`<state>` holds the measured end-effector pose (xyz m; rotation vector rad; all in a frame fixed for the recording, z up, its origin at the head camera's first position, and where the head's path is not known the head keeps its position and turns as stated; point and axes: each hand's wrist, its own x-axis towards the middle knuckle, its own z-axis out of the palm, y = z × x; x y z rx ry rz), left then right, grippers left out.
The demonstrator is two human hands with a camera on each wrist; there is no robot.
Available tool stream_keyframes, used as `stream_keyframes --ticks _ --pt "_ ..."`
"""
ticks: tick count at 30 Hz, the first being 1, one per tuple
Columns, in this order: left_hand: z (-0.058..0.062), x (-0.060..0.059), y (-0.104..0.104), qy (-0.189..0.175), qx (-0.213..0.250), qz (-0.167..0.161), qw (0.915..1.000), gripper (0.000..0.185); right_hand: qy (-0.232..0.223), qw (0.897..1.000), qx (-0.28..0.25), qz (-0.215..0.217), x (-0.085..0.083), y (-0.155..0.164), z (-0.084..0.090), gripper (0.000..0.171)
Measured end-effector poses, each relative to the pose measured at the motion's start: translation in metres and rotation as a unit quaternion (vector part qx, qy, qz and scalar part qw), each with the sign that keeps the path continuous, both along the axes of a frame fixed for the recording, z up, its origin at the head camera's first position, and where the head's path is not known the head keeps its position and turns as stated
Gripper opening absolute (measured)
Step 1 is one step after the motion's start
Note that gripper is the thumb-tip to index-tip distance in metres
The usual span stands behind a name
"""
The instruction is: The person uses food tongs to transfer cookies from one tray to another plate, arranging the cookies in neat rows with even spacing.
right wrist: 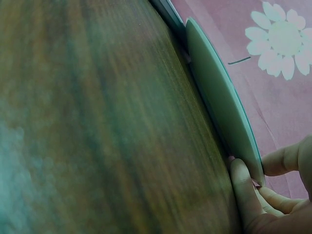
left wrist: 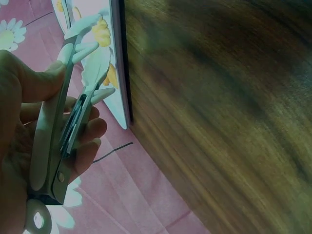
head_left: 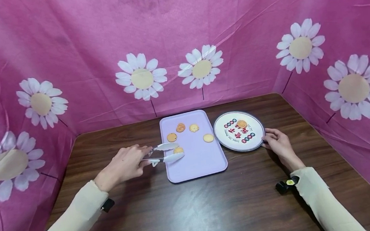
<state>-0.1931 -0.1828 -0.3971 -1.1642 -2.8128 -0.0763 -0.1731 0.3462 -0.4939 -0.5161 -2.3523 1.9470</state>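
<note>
My left hand (head_left: 127, 163) grips a pair of metal tongs with white tips (head_left: 174, 157), thumb on one arm and fingers on the other in the left wrist view. The tongs' tips stand apart over the left side of a lilac tray (head_left: 197, 167), with a round yellow cookie (head_left: 178, 151) between them. My right hand (head_left: 278, 145) pinches the right rim of a white plate (head_left: 228, 141) with a dark edge line and red lettering. One swirled cookie (head_left: 241, 124) lies on that plate. The right wrist view shows the plate's underside (right wrist: 219, 92), tilted, with the thumb at its rim.
Further cookies lie on the tray: a brown round one (head_left: 172, 137), a brown one with a pattern (head_left: 180, 127), a flower-shaped one (head_left: 194, 128) and a plain round one (head_left: 208, 138). A pink cloth with daisies (head_left: 169, 27) hangs behind the dark wooden table (head_left: 194, 208).
</note>
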Motion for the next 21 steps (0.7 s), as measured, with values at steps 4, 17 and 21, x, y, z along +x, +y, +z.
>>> stream_keyframes --ticks 4,17,21 --pt "-0.004 0.001 -0.002 0.007 0.006 -0.002 1.0000 0.040 0.001 1.000 0.003 0.003 -0.001 0.000 -0.001 0.057" --pt "-0.009 -0.004 0.005 0.032 0.017 -0.003 0.9993 0.049 0.009 1.000 -0.009 0.003 -0.001 0.000 -0.002 0.056" --pt "-0.005 -0.010 0.014 0.043 0.018 -0.013 0.9988 0.047 0.009 1.000 -0.005 0.006 -0.001 0.001 -0.002 0.056"
